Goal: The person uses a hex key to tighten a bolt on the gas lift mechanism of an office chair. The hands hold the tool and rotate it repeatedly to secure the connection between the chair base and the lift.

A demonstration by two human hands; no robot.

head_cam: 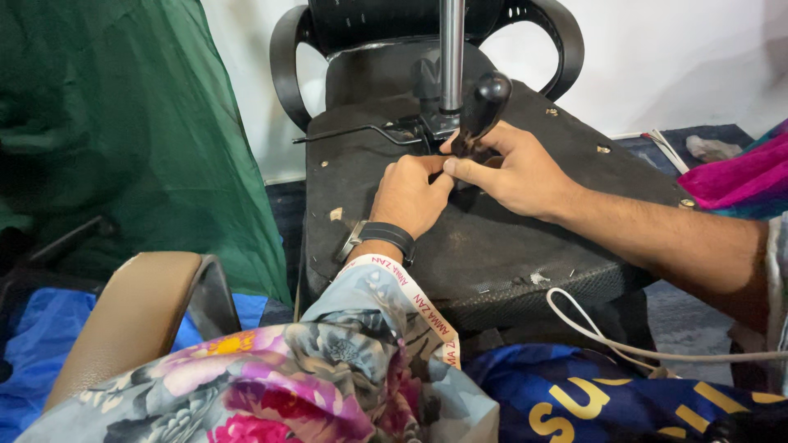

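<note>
Two bare hands at work on underside of overturned black office chair seat [492, 238], tilted w/ armrests toward wall. Left hand [408, 194], black wristwatch [379, 235] on wrist and floral sleeve [361, 328] behind it, curled loosely against seat pan just below mechanism; fingertips hidden, so cannot tell if pinching anything. Right hand [510, 170] reaching in from right, thumb and forefinger pressed together around base of black knobbed lever handle [483, 105], beside silver gas-lift cylinder [451, 53] standing up from centre plate. Looks like a pinch grip on lever or small part at its root; exact item not visible. Thin black metal adjustment rod [353, 131] sticking out left of mechanism, apart from both hands.

Risks, as judgement only: fingers packed close at lever pivot, so pinch likely if lever snaps or swings. Seat resting tilted, unsupported on near edge as far as visible; hard push could shift or tip it. Any small fastener, if held, easy to drop and lose in blue cloth [574, 385] below. White cable loop [591, 328] lying near seat edge, could snag wrist. Green fabric [123, 123] at left, brown armrest [131, 312] nearby, both well apart.
</note>
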